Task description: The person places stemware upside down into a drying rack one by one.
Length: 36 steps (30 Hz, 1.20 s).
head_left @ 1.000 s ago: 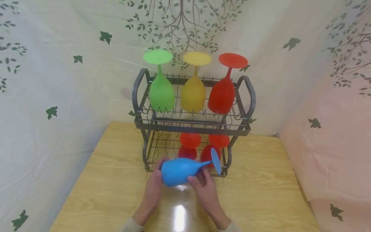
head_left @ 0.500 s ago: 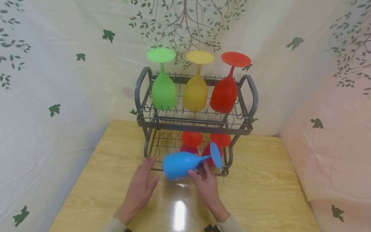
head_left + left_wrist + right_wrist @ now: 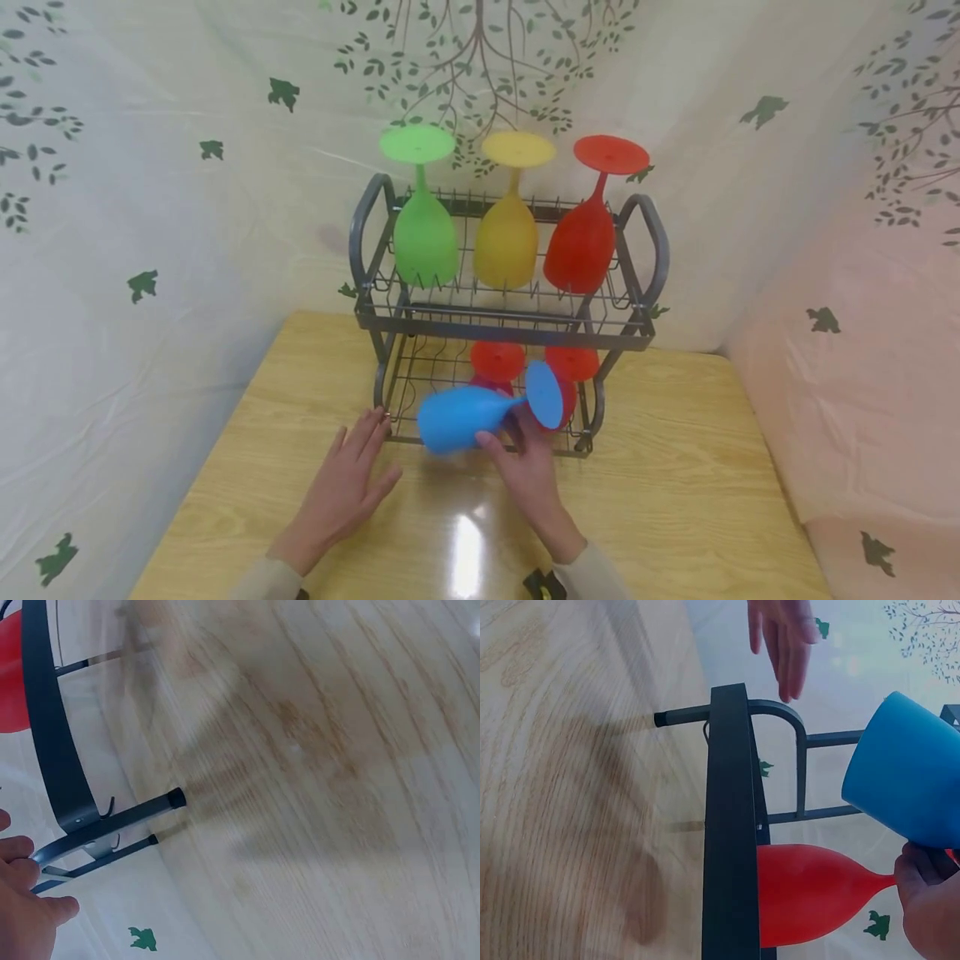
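My right hand (image 3: pixel 525 467) holds a blue plastic goblet (image 3: pixel 461 417) near the stem. The goblet lies nearly sideways, bowl to the left and foot to the right, in front of the lower tier. In the right wrist view the blue bowl (image 3: pixel 907 772) tilts above my fingers. My left hand (image 3: pixel 341 483) has its fingers extended, fingertips right at the front left corner of the black wire rack (image 3: pixel 495 327). Two red goblets stand upside down on the lower tier, the left one (image 3: pixel 498 361) partly hidden behind the blue goblet, the right one (image 3: pixel 572 363) behind its foot.
Upside down on the upper tier stand a green goblet (image 3: pixel 425 237), a yellow goblet (image 3: pixel 506 242) and a red goblet (image 3: pixel 581 246). The rack rests on a wooden table (image 3: pixel 675 467), with patterned cloth (image 3: pixel 247 208) behind and at both sides.
My left hand has let go of the blue goblet's bowl and moved left to the rack's corner. My right hand has carried the goblet slightly forward, its foot turning toward the camera.
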{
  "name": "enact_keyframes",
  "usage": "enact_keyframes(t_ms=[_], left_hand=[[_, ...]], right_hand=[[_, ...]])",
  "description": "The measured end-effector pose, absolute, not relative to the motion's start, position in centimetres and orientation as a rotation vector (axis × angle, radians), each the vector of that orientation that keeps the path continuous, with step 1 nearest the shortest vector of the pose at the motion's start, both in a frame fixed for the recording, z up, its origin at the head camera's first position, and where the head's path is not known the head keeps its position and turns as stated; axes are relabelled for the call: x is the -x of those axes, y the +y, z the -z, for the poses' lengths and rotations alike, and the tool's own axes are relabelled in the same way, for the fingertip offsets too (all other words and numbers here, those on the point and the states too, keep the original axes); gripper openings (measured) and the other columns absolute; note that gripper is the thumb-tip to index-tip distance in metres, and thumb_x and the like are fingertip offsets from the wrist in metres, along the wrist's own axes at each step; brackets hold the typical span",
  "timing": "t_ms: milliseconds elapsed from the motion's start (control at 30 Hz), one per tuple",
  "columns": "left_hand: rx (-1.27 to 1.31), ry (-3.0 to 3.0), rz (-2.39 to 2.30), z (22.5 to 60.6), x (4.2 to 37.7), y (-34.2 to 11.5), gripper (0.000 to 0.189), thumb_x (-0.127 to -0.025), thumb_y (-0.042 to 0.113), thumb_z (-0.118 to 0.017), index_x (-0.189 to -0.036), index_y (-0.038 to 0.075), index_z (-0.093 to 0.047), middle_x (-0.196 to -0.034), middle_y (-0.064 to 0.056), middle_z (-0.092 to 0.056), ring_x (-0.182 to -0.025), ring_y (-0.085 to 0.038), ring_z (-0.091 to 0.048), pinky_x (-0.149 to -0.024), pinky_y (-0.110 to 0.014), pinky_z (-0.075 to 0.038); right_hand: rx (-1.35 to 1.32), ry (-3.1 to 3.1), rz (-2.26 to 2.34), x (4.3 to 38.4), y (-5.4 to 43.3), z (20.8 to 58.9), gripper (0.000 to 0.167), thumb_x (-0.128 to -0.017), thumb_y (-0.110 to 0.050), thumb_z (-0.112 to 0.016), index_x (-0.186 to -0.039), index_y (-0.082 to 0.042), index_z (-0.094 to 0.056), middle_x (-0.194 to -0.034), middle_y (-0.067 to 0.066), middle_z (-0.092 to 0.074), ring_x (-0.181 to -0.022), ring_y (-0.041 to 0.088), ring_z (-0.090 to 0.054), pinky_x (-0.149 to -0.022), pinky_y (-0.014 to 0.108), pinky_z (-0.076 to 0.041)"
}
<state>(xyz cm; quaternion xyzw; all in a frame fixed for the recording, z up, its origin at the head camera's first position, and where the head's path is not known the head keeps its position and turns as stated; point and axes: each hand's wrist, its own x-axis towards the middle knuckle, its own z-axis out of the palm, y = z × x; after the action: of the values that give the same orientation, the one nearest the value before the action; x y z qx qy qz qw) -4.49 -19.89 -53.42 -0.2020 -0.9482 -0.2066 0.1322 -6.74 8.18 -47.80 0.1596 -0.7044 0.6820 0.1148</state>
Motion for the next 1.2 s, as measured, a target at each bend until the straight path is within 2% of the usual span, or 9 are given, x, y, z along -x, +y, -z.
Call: enact_keyframes(t_ms=[167, 233, 400, 467, 567, 933, 1200], left_hand=[[0.604, -2.776, 0.558, 53.8, 4.5, -20.2, 0.070, -0.101, 0.039, -0.061, -0.156, -0.001, -0.041, -0.166, -0.019, -0.031, -0.153, -0.039, -0.028, -0.127, -0.046, -0.003], [0.601, -2.791, 0.544, 53.9, 4.5, -20.3, 0.071, -0.101, 0.040, -0.060, -0.156, 0.000, -0.040, -0.167, -0.018, -0.030, -0.153, -0.038, -0.028, -0.127, -0.050, -0.006], [0.591, -2.832, 0.518, 53.9, 4.5, -20.3, 0.071, -0.101, 0.039, -0.061, -0.156, 0.000, -0.040, -0.167, -0.017, -0.029, -0.153, -0.038, -0.027, -0.121, -0.063, -0.021], [0.591, -2.838, 0.510, 53.9, 4.6, -20.3, 0.070, -0.101, 0.039, -0.060, -0.155, -0.001, -0.042, -0.167, -0.017, -0.030, -0.153, -0.038, -0.029, -0.120, -0.063, -0.022], [0.594, -2.842, 0.499, 54.1, 4.6, -20.3, 0.069, -0.103, 0.043, -0.057, -0.154, -0.001, -0.043, -0.166, -0.017, -0.030, -0.152, -0.038, -0.030, -0.120, -0.063, -0.023], [0.612, -2.866, 0.462, 54.5, 4.7, -20.6, 0.071, -0.104, 0.048, -0.052, -0.155, -0.002, -0.043, -0.166, -0.017, -0.032, -0.152, -0.037, -0.031, -0.119, -0.064, -0.025], [0.626, -2.867, 0.443, 55.2, 4.8, -20.7, 0.074, -0.105, 0.051, -0.051, -0.154, -0.003, -0.042, -0.167, -0.017, -0.029, -0.151, -0.038, -0.032, -0.119, -0.063, -0.024]], right_hand=[[-0.474, -2.063, -2.000, 7.1, 7.7, 47.6, 0.060, -0.092, -0.006, -0.077, -0.146, -0.010, -0.054, -0.146, 0.014, -0.055, -0.131, 0.041, -0.058, -0.094, 0.041, -0.058], [-0.468, -2.085, -1.989, 7.2, 7.5, 47.7, 0.059, -0.092, -0.009, -0.078, -0.146, -0.014, -0.055, -0.146, 0.013, -0.056, -0.129, 0.041, -0.060, -0.089, 0.042, -0.060], [-0.488, -2.130, -1.877, 7.7, 6.9, 47.9, 0.061, -0.089, -0.009, -0.081, -0.146, -0.011, -0.056, -0.144, 0.010, -0.059, -0.130, 0.034, -0.061, -0.099, 0.046, -0.055], [-0.510, -2.135, -1.830, 8.0, 6.6, 47.9, 0.063, -0.088, -0.008, -0.082, -0.145, -0.011, -0.056, -0.144, 0.009, -0.060, -0.132, 0.032, -0.060, -0.105, 0.047, -0.051], [-0.526, -2.151, -1.774, 8.3, 6.2, 47.9, 0.066, -0.086, -0.008, -0.084, -0.144, -0.012, -0.053, -0.143, 0.007, -0.060, -0.133, 0.030, -0.058, -0.106, 0.050, -0.051], [-0.499, -2.269, -1.780, 9.1, 4.6, 48.0, 0.071, -0.090, -0.021, -0.082, -0.150, -0.015, -0.044, -0.148, 0.007, -0.056, -0.135, 0.036, -0.055, -0.099, 0.058, -0.053], [-0.479, -2.393, -1.688, 9.9, 3.8, 48.2, 0.071, -0.091, -0.030, -0.082, -0.150, -0.017, -0.046, -0.149, 0.003, -0.056, -0.138, 0.031, -0.054, -0.103, 0.055, -0.052]])
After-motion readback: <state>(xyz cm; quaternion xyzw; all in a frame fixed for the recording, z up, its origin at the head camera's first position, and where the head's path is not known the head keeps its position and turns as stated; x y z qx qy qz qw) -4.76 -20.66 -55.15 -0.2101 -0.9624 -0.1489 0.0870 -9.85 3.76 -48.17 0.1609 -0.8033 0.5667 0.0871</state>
